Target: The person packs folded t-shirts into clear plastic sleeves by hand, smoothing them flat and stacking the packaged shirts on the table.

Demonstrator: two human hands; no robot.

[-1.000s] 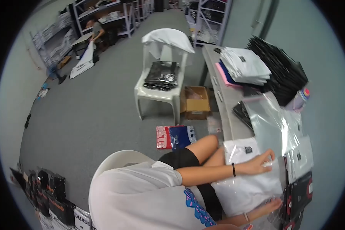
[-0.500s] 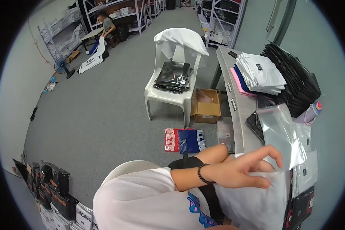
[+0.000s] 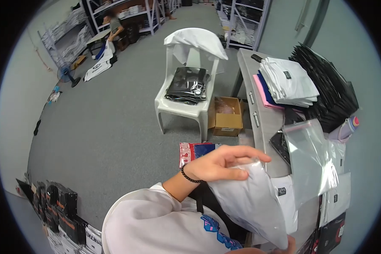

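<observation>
Near centre, left hand (image 3: 222, 164) grips a clear bag (image 3: 256, 174) of white cloth (image 3: 246, 201), lengthwise far-left to near-right. Right hand (image 3: 291, 244): grip unclear.

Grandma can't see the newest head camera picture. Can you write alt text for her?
A person's left hand, wearing a black bracelet, holds a white bundle in clear plastic by its edge, while the partly hidden right hand is at its lower end. Beside them, a grey table bears folded white clothes and a bottle.
</observation>
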